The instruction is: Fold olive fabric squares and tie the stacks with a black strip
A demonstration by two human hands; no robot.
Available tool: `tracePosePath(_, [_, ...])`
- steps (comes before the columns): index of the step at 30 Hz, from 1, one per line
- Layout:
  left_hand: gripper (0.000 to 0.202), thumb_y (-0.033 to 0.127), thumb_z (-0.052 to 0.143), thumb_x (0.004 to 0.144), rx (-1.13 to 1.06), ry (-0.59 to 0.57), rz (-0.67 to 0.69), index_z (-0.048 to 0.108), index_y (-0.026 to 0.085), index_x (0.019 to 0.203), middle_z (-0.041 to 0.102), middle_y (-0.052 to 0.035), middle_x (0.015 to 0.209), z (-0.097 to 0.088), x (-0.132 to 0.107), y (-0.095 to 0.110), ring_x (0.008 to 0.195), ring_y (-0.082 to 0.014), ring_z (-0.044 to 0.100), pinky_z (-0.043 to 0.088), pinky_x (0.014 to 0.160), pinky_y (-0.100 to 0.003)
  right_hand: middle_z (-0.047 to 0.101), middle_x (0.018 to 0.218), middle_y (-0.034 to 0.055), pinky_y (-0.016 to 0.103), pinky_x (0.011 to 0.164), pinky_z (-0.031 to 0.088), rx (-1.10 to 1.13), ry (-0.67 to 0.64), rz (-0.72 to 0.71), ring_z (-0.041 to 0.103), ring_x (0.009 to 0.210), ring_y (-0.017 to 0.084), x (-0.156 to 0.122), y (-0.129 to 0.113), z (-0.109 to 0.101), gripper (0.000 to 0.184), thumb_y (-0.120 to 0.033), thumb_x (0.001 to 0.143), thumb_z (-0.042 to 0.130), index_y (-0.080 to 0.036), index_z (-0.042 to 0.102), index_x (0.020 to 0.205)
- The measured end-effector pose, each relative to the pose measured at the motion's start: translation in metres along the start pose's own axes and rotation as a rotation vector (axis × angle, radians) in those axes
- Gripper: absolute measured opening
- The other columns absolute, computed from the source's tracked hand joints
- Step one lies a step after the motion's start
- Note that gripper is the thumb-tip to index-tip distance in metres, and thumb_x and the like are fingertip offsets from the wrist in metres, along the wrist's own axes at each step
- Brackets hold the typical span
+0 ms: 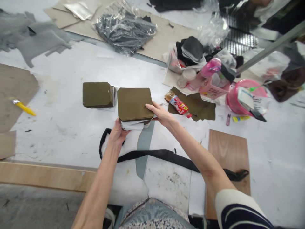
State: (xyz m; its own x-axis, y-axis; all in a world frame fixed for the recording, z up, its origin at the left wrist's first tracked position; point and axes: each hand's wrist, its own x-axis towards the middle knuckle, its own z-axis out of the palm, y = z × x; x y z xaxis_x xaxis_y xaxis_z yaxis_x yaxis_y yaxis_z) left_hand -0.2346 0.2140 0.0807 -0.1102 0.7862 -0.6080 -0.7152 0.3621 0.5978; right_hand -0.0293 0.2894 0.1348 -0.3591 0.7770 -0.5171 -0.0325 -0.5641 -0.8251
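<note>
Both hands had a grip on the olive stack (133, 105): left hand (118, 132) clamped its near edge, right hand (160, 114) its right side. A second stack (98, 94) sat just left of it. Looked like a loose squeeze could've let the layers slide apart.

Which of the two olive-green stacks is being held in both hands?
The right olive stack, gripped by the left hand and right hand. The left olive stack sits untouched.
</note>
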Motion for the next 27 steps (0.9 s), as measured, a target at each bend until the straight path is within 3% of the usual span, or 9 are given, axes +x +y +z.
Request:
tracePosePath(4, [0.032, 0.044, 0.07, 0.079, 0.056, -0.002, -0.068, 0.068, 0.022, 0.102, 0.072, -0.0026, 0.103, 0.009, -0.055, -0.031, 0.116, -0.0266, 0.059, 0.057, 0.087, -0.04, 0.064, 0.118, -0.0048, 0.038, 0.089, 0.051, 0.029, 0.08, 0.047, 0.059, 0.108, 0.021, -0.076, 0.014, -0.01, 0.053, -0.048, 0.081, 0.064, -0.038, 0.051, 0.132])
tracePosePath(10, [0.047, 0.051, 0.075, 0.07, 0.195, -0.061, -0.27, 0.07, 0.018, 0.104, 0.073, -0.0071, 0.102, 0.022, -0.124, -0.095, 0.111, -0.0318, 0.062, 0.056, 0.083, -0.037, 0.063, 0.125, -0.0028, 0.026, 0.073, 0.054, 0.162, 0.257, 0.124, 0.06, 0.111, 0.022, -0.184, 0.058, -0.037, 0.058, -0.045, 0.078, 0.068, -0.036, 0.051, 0.133])
tracePosePath(15, [0.049, 0.049, 0.074, 0.071, 0.217, -0.17, -0.347, 0.068, 0.021, 0.111, 0.072, -0.0071, 0.106, 0.031, -0.159, -0.148, 0.111, -0.0311, 0.061, 0.053, 0.082, -0.035, 0.061, 0.129, 0.0002, 0.03, 0.093, 0.051, 0.247, 0.407, 0.088, 0.056, 0.12, 0.023, -0.254, 0.095, -0.059, 0.056, -0.043, 0.077, 0.071, -0.031, 0.055, 0.129])
tracePosePath(20, [0.05, 0.052, 0.071, 0.072, 0.298, -0.247, -0.37, 0.069, 0.018, 0.108, 0.072, -0.0111, 0.101, 0.034, -0.173, -0.188, 0.107, -0.0314, 0.062, 0.051, 0.085, -0.038, 0.06, 0.131, 0.0035, 0.033, 0.099, 0.048, 0.238, 0.511, 0.066, 0.053, 0.124, 0.025, -0.29, 0.125, -0.075, 0.063, -0.046, 0.073, 0.074, -0.029, 0.054, 0.13])
tracePosePath(23, [0.05, 0.055, 0.066, 0.075, 0.343, -0.304, -0.366, 0.069, 0.017, 0.107, 0.072, -0.012, 0.101, 0.029, -0.175, -0.203, 0.107, -0.0314, 0.062, 0.051, 0.085, -0.038, 0.06, 0.131, 0.003, 0.032, 0.1, 0.048, 0.227, 0.536, 0.056, 0.053, 0.124, 0.024, -0.294, 0.143, -0.083, 0.062, -0.046, 0.072, 0.075, -0.029, 0.055, 0.128])
tracePosePath(27, [0.053, 0.054, 0.064, 0.078, 0.48, -0.288, -0.313, 0.063, 0.019, 0.119, 0.071, -0.011, 0.106, 0.02, -0.173, -0.211, 0.106, -0.03, 0.062, 0.052, 0.082, -0.038, 0.063, 0.126, 0.0034, 0.035, 0.1, 0.049, 0.26, 0.515, 0.093, 0.055, 0.121, 0.025, -0.29, 0.168, -0.095, 0.056, -0.048, 0.074, 0.072, -0.028, 0.057, 0.124])
